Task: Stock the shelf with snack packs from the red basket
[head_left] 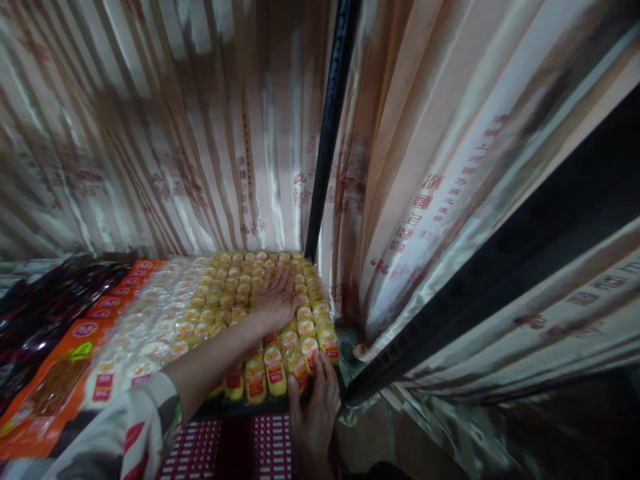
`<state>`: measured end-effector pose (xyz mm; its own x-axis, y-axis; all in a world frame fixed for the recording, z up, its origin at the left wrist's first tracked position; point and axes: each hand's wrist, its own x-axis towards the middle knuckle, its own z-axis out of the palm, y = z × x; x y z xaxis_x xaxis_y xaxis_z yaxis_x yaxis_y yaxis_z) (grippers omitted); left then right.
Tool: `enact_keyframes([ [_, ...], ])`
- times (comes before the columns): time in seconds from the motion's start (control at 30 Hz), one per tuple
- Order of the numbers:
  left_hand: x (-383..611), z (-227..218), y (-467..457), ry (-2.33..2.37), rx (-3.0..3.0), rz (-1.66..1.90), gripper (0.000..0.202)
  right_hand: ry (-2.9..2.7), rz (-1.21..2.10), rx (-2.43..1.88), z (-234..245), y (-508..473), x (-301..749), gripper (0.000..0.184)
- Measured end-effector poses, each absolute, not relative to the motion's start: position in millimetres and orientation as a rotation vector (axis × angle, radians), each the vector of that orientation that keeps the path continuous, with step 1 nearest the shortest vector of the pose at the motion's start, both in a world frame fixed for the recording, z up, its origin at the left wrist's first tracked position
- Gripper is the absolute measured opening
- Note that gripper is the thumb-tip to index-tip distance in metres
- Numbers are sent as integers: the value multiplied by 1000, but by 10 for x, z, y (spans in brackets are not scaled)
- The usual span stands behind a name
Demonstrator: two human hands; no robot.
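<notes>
Rows of small yellow wrapped snack packets (235, 287) lie flat on a shelf. My left hand (277, 295) is stretched out over them, fingers flat and pressed on the packets near the far right corner. My right hand (315, 413) rests at the shelf's near edge, fingers extended and touching the front row of yellow packets with red labels (275, 373). Neither hand grips anything.
Pale wrapped packets (150, 327) and orange packages (75, 353) lie to the left, dark packets (40, 313) further left. A black upright post (327, 140) stands behind the shelf corner. Shiny striped curtains (450, 167) hang behind and right. A red-and-white checked box (240, 447) sits below.
</notes>
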<state>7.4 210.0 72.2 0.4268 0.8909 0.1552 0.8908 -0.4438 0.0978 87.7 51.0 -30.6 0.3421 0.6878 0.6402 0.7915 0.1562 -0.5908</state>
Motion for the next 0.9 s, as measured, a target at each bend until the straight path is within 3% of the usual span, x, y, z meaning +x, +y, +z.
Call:
enact_keyframes([
  [0.2,192,667,2126,1708,2514,171,69,-1378,-145,-1567,-301,522,866,52],
  [0.7,229,661,2104,1663,2459,195,69,-1386,-171,-1577,-346,519,867,52],
  [0.9,88,917,2028,1712,2408,289,65,-1367,-144,-1569,-342,518,869,52],
])
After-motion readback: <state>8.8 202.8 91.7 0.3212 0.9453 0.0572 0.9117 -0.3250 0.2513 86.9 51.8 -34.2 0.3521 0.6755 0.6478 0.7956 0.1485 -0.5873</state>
